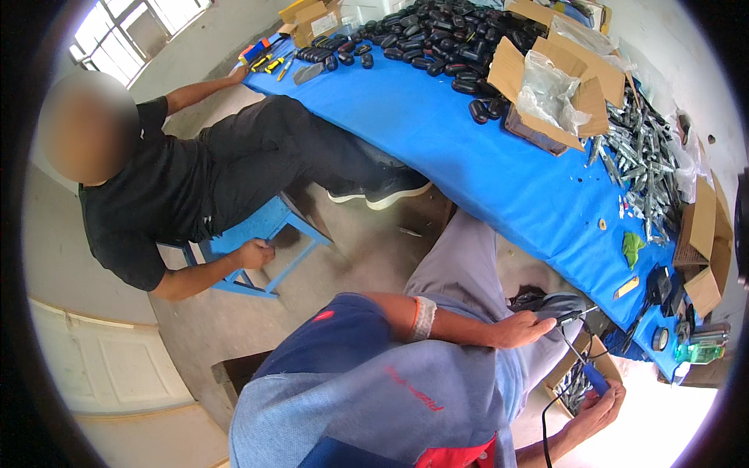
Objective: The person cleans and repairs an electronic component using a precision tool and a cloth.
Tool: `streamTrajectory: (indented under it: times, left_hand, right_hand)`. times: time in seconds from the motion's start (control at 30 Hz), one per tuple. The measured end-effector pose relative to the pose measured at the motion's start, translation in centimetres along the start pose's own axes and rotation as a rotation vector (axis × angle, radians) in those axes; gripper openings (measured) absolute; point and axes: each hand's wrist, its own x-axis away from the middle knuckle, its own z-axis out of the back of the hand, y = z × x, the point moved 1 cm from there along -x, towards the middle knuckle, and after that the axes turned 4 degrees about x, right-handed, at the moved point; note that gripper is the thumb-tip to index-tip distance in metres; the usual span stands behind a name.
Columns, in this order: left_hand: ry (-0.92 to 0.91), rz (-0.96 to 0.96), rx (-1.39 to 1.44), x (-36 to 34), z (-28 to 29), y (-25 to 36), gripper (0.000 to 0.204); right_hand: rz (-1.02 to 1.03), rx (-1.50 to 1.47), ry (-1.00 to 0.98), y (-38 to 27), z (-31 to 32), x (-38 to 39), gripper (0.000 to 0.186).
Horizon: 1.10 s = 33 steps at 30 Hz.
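Note:
Near the table's right-hand end, my left hand (524, 329) reaches across my lap with its fingers closed on a small black part (569, 317). A thin metal piece sticks out beyond that part, and I cannot make out its exact kind. Lower right, my right hand (599, 407) grips a soldering iron (595, 377) by its blue handle. The iron's thin shaft slants up and left, its end close to the black part; whether they touch is unclear. A black cord (544, 425) hangs beside my right forearm.
A blue-covered table (437, 140) carries heaped black oval cases (452, 39), silver metal parts (636, 148) and an open carton (546, 93). Below my hands stands a box of parts (576, 386). At left, another person (164, 179) sits on a blue stool (261, 222).

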Motion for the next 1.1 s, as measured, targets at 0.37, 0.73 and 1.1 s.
streamTrajectory:
  times: [0.37,0.73,1.1]
  left_hand:
    - [0.087,-0.048,-0.089,0.5,0.8,0.0,0.072]
    - [0.164,-0.124,-0.164,0.3,1.1,-1.3,0.071]
    - [0.003,-0.315,-0.340,0.5,1.3,-2.3,0.031]
  right_hand:
    - [0.058,0.073,-0.091,0.0,-0.6,-0.3,0.034]
    - [-0.142,0.051,-0.027,0.2,-1.3,-1.2,0.042]
    - [0.154,0.131,-0.174,-0.6,-1.1,-0.7,0.031]
